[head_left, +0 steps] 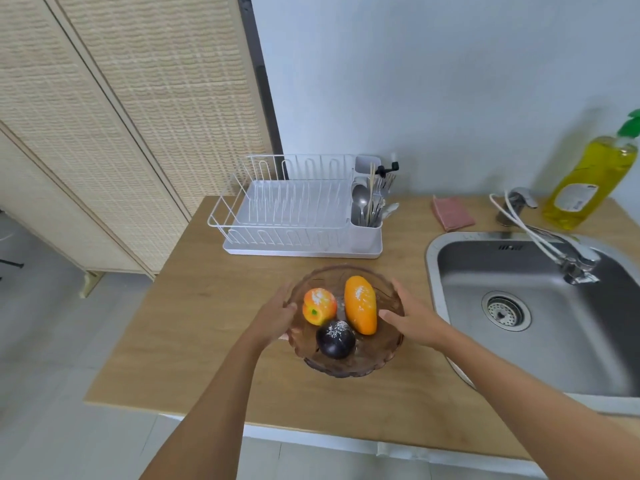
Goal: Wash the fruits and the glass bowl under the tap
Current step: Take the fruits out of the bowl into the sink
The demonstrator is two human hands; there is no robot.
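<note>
A brown-tinted glass bowl [360, 363] sits on the wooden counter, left of the sink. Inside it lie a red-yellow apple [319, 305], an orange mango [361, 304] and a dark plum [335, 339], each dusted with white powder. My left hand [273, 318] is on the bowl's left rim and my right hand [412, 322] is on its right rim, fingers curled around the edge. The tap [573, 259] reaches over the steel sink [526, 341] at the right, with no water visibly running.
A white dish rack [294, 216] with cutlery in its holder stands behind the bowl. A pink sponge [452, 213] and a yellow dish soap bottle [588, 181] sit by the tap. The counter [207, 341] ends at the left and front.
</note>
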